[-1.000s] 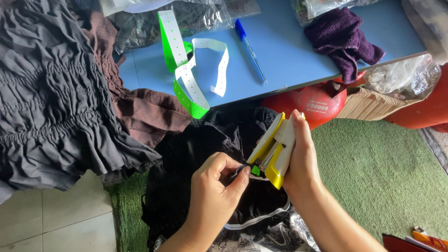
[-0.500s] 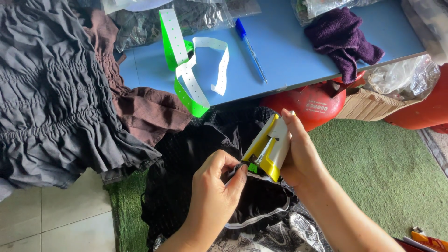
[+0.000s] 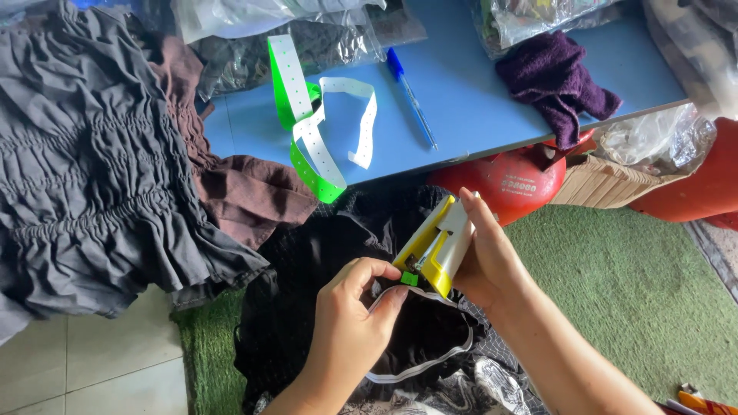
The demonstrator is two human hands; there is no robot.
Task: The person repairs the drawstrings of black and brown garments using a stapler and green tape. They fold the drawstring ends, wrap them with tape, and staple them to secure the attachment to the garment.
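My right hand [image 3: 488, 265] grips a yellow and white tagging gun [image 3: 434, 244], its tip pointing down and left. My left hand [image 3: 355, 319] pinches a small green tag [image 3: 409, 279] and the edge of a black garment [image 3: 338, 261] right at the gun's tip. The black garment lies in my lap area, with a white trim band [image 3: 430, 361] curving below my hands. On the blue table [image 3: 477, 100] above lie strips of green and white tag bands [image 3: 315, 131].
A grey ruched garment [image 3: 84, 177] and a brown one [image 3: 246, 196] hang off the table's left side. A blue pen [image 3: 411, 96], a purple cloth [image 3: 553, 81] and clear plastic bags [image 3: 300, 31] sit on the table. A red ball [image 3: 507, 180], cardboard [image 3: 607, 180] and green carpet [image 3: 630, 292] lie below.
My right hand with the tagging gun has shifted slightly left and down toward my left hand, and the gun has tilted. My left hand keeps pinching the tag and fabric.
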